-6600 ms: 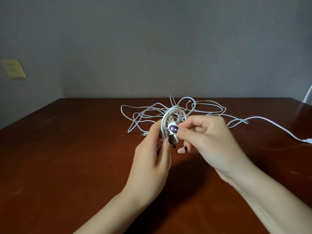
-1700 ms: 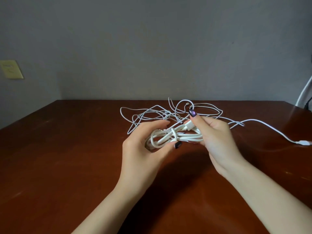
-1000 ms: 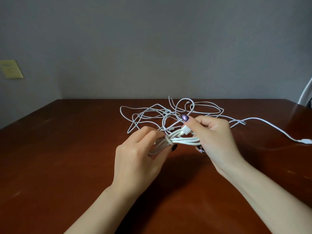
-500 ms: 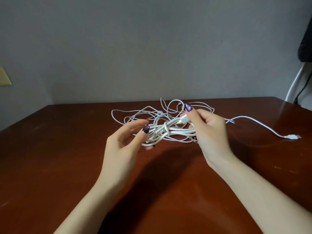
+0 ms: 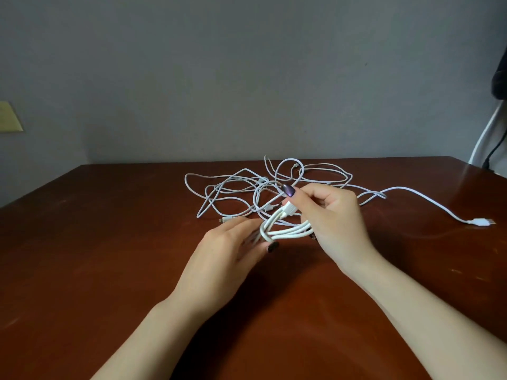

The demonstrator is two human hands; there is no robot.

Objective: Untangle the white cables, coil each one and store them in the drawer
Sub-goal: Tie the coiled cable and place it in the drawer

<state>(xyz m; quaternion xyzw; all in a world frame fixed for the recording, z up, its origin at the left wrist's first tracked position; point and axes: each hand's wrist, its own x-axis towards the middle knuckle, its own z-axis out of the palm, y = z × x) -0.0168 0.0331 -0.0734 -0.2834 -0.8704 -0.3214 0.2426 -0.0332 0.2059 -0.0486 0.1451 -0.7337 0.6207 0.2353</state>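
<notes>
White flex wound into a short bundle, the coiled cable (image 5: 285,230), is held just above a reddish-brown wooden table (image 5: 109,242), between two bare hands. Its right end is gripped by the right hand (image 5: 337,223); the fingers are curled round the strands, and the cable's plug end is pinched beneath a dark-varnished fingertip. Its left end is taken between the thumb and the nearly straight fingers of the left hand (image 5: 227,256), the thumb lying beneath the wrap at the bundle's middle. Behind the hands, a loose tangle of white cables (image 5: 274,185) is spread over the middle of the table, its loops crossed over one another. One strand is trailed off to the right and is ended in a USB plug (image 5: 481,222), which lies flat on the wood well apart from the heap. A grey wall (image 5: 247,78) is seen behind, with a yellowish wall plate (image 5: 9,117) at the far left.
</notes>
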